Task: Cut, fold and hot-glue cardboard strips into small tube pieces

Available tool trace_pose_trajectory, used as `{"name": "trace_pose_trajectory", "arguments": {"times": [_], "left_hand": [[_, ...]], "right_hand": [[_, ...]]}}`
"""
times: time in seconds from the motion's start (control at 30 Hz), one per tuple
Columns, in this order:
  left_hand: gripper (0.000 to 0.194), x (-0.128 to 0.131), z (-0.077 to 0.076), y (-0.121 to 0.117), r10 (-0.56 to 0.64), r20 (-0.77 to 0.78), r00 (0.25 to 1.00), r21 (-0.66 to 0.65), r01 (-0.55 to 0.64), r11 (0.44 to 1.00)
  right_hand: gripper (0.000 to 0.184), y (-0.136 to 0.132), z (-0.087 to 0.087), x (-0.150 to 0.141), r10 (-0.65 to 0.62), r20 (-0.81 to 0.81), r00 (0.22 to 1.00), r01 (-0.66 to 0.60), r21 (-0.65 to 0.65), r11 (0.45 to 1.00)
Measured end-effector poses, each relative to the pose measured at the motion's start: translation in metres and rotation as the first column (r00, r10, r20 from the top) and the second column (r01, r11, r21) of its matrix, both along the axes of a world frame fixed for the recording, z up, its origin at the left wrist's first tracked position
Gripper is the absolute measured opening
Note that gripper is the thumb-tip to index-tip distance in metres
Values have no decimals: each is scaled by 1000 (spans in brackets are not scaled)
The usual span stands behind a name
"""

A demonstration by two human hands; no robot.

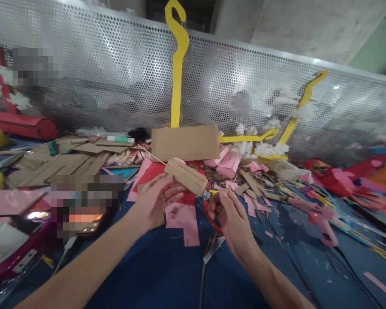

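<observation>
My left hand (pixel 157 198) holds a small cut piece of cardboard (pixel 185 176) by its left end, thumb and index finger at its edge, the other fingers loosely spread below. Lengthwise lines run along the piece, and a thin wooden stick (pixel 152 153) shows at its upper left end. At the piece's right end, my right hand (pixel 227 211) is closed, its thumb and fingers pinched together around a red-handled tool (pixel 213 219) with a small metal part; its exact kind is partly hidden. Under my hands lie pink paper (pixel 190 227) and red paper (pixel 189 198).
A cardboard box (pixel 185 143) with a tall yellow hook-shaped cutout (pixel 178 81) stands ahead. Flat cardboard pieces (pixel 64 165) and a phone (pixel 86 214) lie left. To the right are a pink glue gun (pixel 320 219) and paper scraps. A metal blade (pixel 214 249) lies below my right hand.
</observation>
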State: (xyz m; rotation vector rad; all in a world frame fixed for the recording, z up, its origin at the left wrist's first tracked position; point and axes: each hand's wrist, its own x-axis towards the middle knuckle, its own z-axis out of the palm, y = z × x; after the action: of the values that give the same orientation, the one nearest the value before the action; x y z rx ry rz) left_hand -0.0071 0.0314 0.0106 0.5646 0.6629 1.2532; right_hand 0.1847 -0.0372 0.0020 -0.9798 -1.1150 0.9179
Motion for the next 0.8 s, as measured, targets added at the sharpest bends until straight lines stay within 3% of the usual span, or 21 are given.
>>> {"name": "trace_pose_trajectory", "arguments": {"times": [0.2,0.3,0.5,0.63,0.8], "left_hand": [[36,-1,3,-1,9,-23,1000,25,-8,1000],[38,1,3,-5,-10,-87,996,70,16,997],[37,3,4,-10,25,-192,981,255,25,967],[38,3,4,-10,34,-225,974,308,38,951],[39,2,3,-11,-4,-255,967,280,78,957]], "right_hand": [[25,0,0,1,70,-120,990,-77,-56,995],[43,0,-2,0,114,-123,986,-126,-94,988],[42,-1,-2,0,107,-131,986,-125,-139,982],[43,0,-1,1,67,-25,997,-70,-150,986],[45,1,-1,3,38,117,992,-27,-94,995]]}}
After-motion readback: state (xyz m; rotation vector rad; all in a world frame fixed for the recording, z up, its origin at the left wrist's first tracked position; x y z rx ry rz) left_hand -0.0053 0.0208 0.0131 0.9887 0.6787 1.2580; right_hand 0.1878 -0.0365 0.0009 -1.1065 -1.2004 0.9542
